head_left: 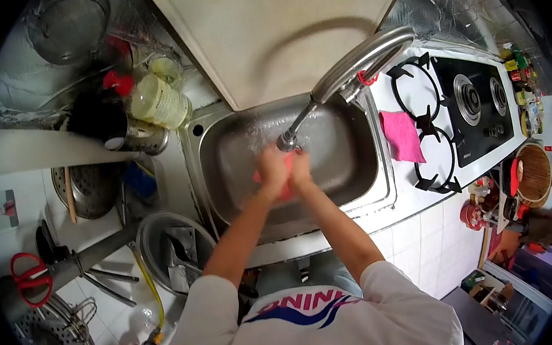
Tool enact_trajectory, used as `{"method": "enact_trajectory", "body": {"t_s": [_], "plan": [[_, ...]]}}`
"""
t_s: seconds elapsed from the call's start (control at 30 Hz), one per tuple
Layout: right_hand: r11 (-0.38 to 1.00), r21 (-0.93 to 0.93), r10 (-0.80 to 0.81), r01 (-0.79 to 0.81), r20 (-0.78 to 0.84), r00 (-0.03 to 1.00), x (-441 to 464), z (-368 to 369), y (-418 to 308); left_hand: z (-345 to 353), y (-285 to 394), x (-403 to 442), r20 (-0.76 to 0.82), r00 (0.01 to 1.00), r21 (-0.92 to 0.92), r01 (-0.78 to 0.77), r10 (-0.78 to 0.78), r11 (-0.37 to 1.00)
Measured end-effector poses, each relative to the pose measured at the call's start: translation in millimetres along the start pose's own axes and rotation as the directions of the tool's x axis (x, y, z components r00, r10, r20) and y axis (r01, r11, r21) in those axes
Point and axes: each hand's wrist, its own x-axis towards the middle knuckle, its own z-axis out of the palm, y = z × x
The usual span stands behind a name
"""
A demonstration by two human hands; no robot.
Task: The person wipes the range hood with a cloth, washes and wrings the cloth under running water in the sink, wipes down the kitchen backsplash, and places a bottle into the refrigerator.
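Both of my hands are in the metal sink (347, 173), under the spout of the curved faucet (346, 70). A pinkish-red cloth (284, 190) is bunched between them. My left hand (273, 167) grips its left side, with fingers wrapped round it. Close beside it, my right hand (300, 169) is closed on the right side of the cloth. The fingertips are partly hidden by the spout and blurred. Splashes show on the sink's back wall.
A large board (266, 43) leans behind the sink. Right of it lie a pink cloth (402, 137), black burner grates (425, 122) and a stove (478, 104). Bottles (157, 103), a metal lid (92, 190), red scissors (32, 278) and a plastic bowl (154, 250) are at left.
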Motion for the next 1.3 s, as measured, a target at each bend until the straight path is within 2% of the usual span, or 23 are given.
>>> {"method": "enact_trajectory", "body": {"t_s": [0.03,0.07,0.1,0.17,0.2,0.23,0.3,0.33,0.4,0.47,0.57,0.63,0.7,0.73,0.8,0.87,0.9,0.93,1.03,1.1,1.2,1.23,1.3], "plan": [[0.962,-0.264,-0.056,0.072,0.065,0.996,4.6,-4.2,-9.6,9.4,-4.7,-11.9,-0.028,0.990,0.140,-0.132,0.137,0.981],[0.948,0.245,0.210,-0.203,-0.003,0.978,-11.5,3.5,-54.4,12.4,3.1,-21.2,-0.055,0.989,0.176,-0.124,0.135,0.977],[0.947,0.250,0.208,-0.200,-0.007,0.978,-14.7,4.3,-50.4,4.5,10.4,-19.0,-0.052,0.989,0.178,-0.130,0.142,0.975],[0.993,-0.089,-0.070,0.074,0.055,0.996,-19.9,1.3,-37.9,-10.8,21.7,-4.7,0.059,0.996,-0.102,-0.055,0.061,0.993],[0.918,0.364,0.164,-0.155,0.007,0.986,-17.4,16.6,-31.0,-11.6,8.8,14.9,0.114,0.993,-0.099,-0.006,0.018,0.995],[0.917,0.367,0.169,-0.159,0.006,0.986,-12.3,15.9,-19.8,-6.6,3.3,14.2,0.117,0.993,-0.094,-0.004,0.015,0.996],[1.000,0.009,-0.028,0.028,-0.004,1.000,5.2,8.1,-0.4,9.0,1.4,9.1,-0.183,0.979,0.010,-0.092,0.092,0.996],[0.968,-0.246,-0.063,0.042,-0.081,0.995,12.9,3.3,-0.1,22.2,-6.4,0.9,-0.081,0.997,0.091,-0.001,0.008,0.996],[0.990,-0.144,0.003,-0.011,-0.053,0.999,34.5,-6.0,31.1,26.2,-3.7,-14.4,-0.129,0.963,0.088,-0.228,0.238,0.970],[0.996,-0.041,0.072,-0.073,-0.024,0.997,21.9,-3.1,28.1,20.4,-3.8,7.3,-0.123,0.970,0.066,-0.204,0.211,0.977],[0.993,0.014,-0.117,0.118,-0.055,0.992,-20.7,10.3,-13.2,-0.4,-11.0,36.7,0.091,0.976,0.149,-0.212,0.200,0.966],[0.970,-0.209,-0.127,0.122,-0.012,0.992,13.8,3.1,15.4,-0.8,0.5,10.5,0.015,0.989,-0.053,-0.146,0.147,0.988],[0.960,-0.280,-0.035,0.018,-0.054,0.998,23.4,-4.1,10.7,17.2,11.9,-11.6,-0.064,0.994,0.107,-0.082,0.089,0.991],[0.998,-0.001,0.055,-0.055,0.021,0.998,39.5,-1.9,45.2,6.3,15.9,-3.7,0.047,0.999,0.123,-0.019,0.013,0.992],[0.918,-0.331,-0.172,0.217,0.160,0.972,6.9,-8.2,17.5,-8.0,11.9,14.1,0.163,0.983,0.140,0.057,-0.080,0.989],[0.962,-0.232,-0.107,0.144,0.163,0.981,-2.1,-11.3,7.2,-13.9,2.0,39.7,0.118,0.944,0.248,-0.327,0.307,0.912],[0.990,-0.124,-0.041,0.062,0.169,0.985,-6.3,-13.4,4.2,-16.0,-2.9,43.2,0.119,0.945,0.249,-0.324,0.303,0.913],[0.949,0.261,0.090,-0.177,0.314,0.945,-12.1,-21.6,-19.8,-19.4,-4.5,47.2,0.242,0.953,0.086,-0.208,0.182,0.974],[0.929,0.308,0.078,-0.203,0.374,0.924,-3.9,-41.4,-38.3,-32.7,-10.7,57.6,0.512,0.859,-0.179,0.111,-0.004,0.977],[0.990,0.041,0.100,-0.132,0.454,0.885,-6.4,-49.4,-42.7,-40.5,-16.4,62.7,0.709,0.701,-0.406,0.315,0.078,0.858],[0.713,-0.296,-0.478,0.636,0.459,0.749,-9.6,-47.5,-49.9,-54.2,-12.6,68.3,0.719,0.660,-0.407,0.144,0.218,0.902],[0.713,-0.292,-0.479,0.637,0.461,0.747,-18.0,-45.9,-65.6,-54.8,-16.0,69.9,0.655,0.679,-0.440,-0.013,0.331,0.898],[0.970,0.012,-0.226,0.245,0.428,0.875,-35.9,-44.2,-87.7,-81.9,15.0,55.4,0.769,0.572,-0.354,0.010,0.285,0.935]]}}
